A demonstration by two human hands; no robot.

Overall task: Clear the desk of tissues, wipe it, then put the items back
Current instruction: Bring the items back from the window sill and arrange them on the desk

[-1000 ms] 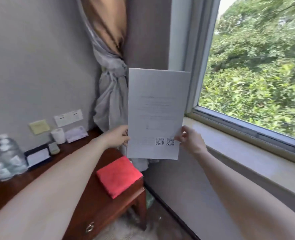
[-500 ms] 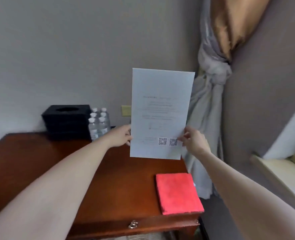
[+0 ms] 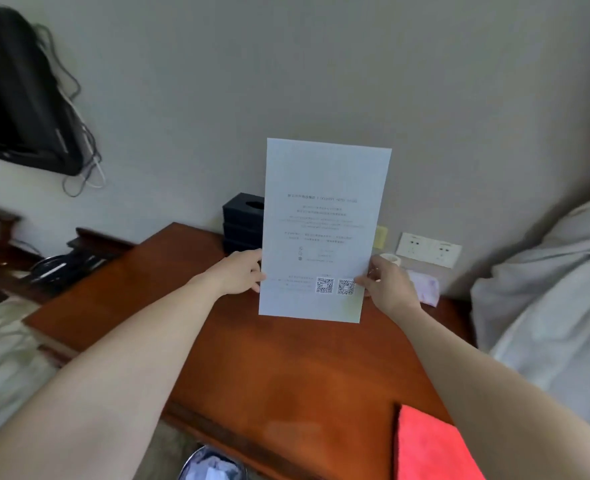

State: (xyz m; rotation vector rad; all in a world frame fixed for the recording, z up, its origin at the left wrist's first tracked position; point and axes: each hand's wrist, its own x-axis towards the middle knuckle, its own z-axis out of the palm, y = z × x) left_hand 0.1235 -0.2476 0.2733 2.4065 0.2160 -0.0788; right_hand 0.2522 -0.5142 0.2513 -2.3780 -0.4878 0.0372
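Observation:
I hold a white printed sheet (image 3: 324, 209) upright above the brown wooden desk (image 3: 258, 362). It carries faint text and two QR codes near its bottom. My left hand (image 3: 239, 271) grips its lower left edge and my right hand (image 3: 388, 284) pinches its lower right edge. A folded red cloth (image 3: 432, 448) lies on the desk's near right corner. Behind the sheet a black tissue box (image 3: 243, 216) stands against the wall, partly hidden. A waste bin (image 3: 213, 465) with crumpled tissues sits on the floor below the desk's front edge.
A small white roll (image 3: 390, 258) and a pale packet (image 3: 425, 289) lie by the wall under a double socket (image 3: 428, 248). A grey curtain (image 3: 550, 289) hangs at right. A wall-mounted TV (image 3: 16, 95) with cables is upper left; a low shelf (image 3: 61, 261) stands left.
The view has swung left from the window and curtain to the desk and wall, bringing the TV and waste bin into sight. Both hands keep the same hold on the sheet.

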